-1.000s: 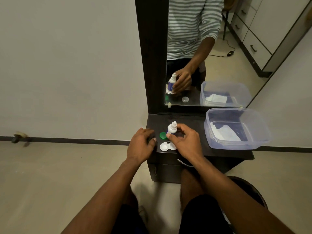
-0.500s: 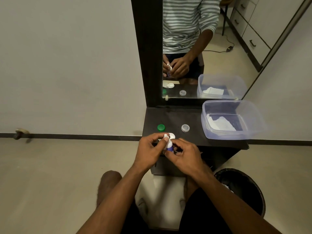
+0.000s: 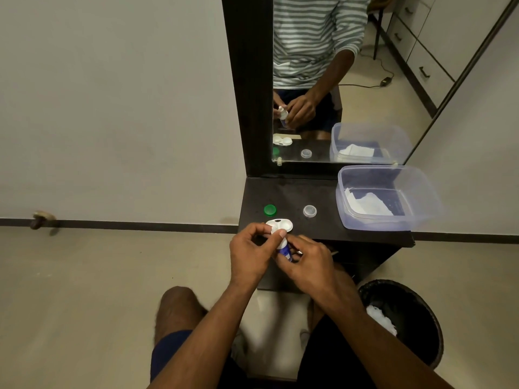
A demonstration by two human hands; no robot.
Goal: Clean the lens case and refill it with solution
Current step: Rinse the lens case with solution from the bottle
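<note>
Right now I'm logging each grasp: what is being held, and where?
The solution bottle: right hand wraps its blue body, left hand pinches its white top. The lens case lies unheld.

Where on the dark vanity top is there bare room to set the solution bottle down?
The clearest patch runs along the back, between the mirror frame and the green cap and clear cap. A smaller gap lies between those caps. The right end is filled by the plastic container; the front edge is crowded by the lens case and both hands.
</note>
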